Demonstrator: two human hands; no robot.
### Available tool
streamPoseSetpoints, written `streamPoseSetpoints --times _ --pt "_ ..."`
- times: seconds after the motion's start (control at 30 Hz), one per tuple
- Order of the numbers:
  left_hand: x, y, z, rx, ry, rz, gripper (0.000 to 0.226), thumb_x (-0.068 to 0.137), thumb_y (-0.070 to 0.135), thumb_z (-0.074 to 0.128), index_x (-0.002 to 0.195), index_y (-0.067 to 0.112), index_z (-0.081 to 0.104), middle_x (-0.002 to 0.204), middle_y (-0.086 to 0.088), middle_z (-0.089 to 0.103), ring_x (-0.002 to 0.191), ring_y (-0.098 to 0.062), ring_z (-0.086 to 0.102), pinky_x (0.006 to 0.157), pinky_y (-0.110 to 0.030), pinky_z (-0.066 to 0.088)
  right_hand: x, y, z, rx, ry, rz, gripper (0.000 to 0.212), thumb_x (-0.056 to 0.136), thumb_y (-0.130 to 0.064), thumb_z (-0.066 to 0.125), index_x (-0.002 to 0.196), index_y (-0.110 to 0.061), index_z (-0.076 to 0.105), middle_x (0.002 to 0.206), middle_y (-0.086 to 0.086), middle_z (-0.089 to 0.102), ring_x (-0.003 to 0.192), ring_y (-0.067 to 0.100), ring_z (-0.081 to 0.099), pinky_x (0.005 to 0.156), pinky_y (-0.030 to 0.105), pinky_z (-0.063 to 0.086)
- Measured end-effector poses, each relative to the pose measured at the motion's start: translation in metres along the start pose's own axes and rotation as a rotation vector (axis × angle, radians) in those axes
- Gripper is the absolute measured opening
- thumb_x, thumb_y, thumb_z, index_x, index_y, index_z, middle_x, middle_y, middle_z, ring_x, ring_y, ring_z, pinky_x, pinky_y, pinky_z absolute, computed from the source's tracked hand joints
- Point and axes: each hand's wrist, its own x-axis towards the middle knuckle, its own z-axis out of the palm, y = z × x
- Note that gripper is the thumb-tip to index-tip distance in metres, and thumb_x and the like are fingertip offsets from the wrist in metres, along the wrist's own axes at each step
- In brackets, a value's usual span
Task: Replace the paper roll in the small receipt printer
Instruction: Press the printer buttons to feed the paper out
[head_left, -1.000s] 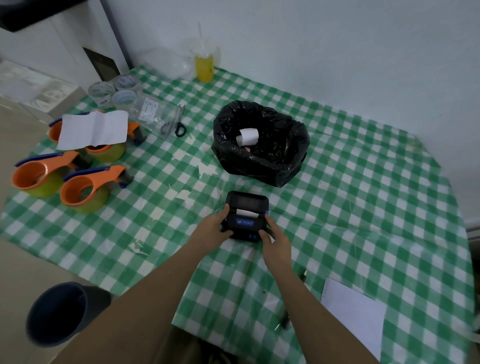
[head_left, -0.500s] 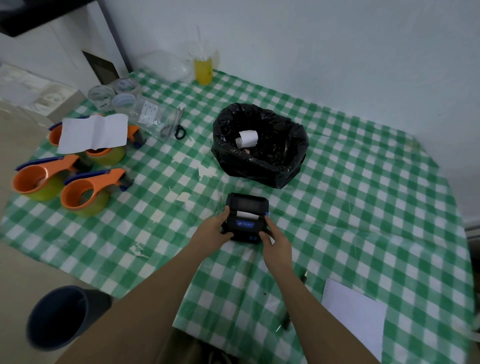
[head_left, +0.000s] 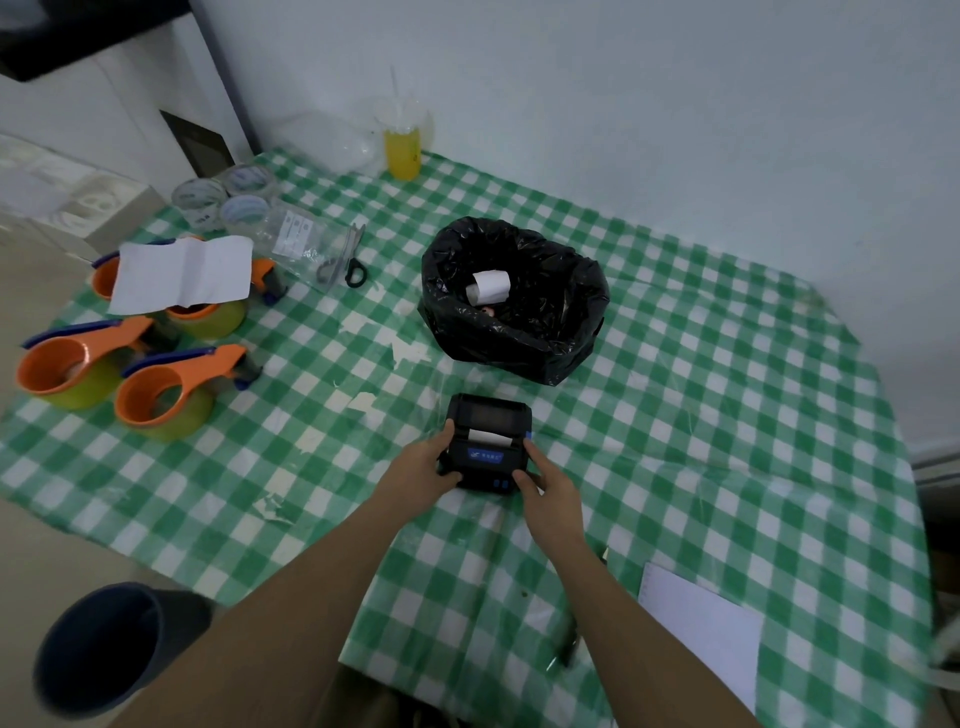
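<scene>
now both hands — left hand (head_left: 423, 465); right hand (head_left: 545, 488) — grip closed round the receipt printer (head_left: 485, 441).

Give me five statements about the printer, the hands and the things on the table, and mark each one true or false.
1. Both hands hold the printer. True: left hand, right hand.
2. White paper shows at the printer's slot. True.
3. The black bag is empty. False: a white paper roll lies inside.
4. The scissors lie right of the bag. False: they lie left of it.
5. The yellow drink cup stands beside the printer. False: it stands at the far edge by the wall.
</scene>
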Motion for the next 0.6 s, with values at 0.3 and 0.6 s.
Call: streamPoseSetpoints --times 0.3,0.6 --pt "-0.0002 0.0020 -0.0026 0.065 -0.019 0.005 0.080 0.086 0.016 0.062 0.148 0.015 0.012 0.126 -0.025 0.057 0.093 -0.015 0.047 0.092 -0.040 0.049 0.0033 -0.0016 -0.0020 -0.050 -0.035 0.040 0.048 0.096 -0.016 0.050 0.142 -0.024 0.038 0.108 0.013 0.067 0.054 -0.004 0.030 0.050 0.012 0.027" --pt "-0.0042 0.0087 -0.0040 0.073 -0.039 -0.022 0.080 0.087 0.015 0.061 0.149 0.014 0.010 0.127 -0.022 0.057 0.109 -0.032 0.058 0.089 -0.037 0.048 0.0008 -0.0041 -0.0008 -0.080 -0.025 0.006 0.048 0.096 -0.015 0.049 0.142 -0.023 0.037 0.131 0.015 0.060 0.058 -0.004 0.036 0.053 0.011 0.032"
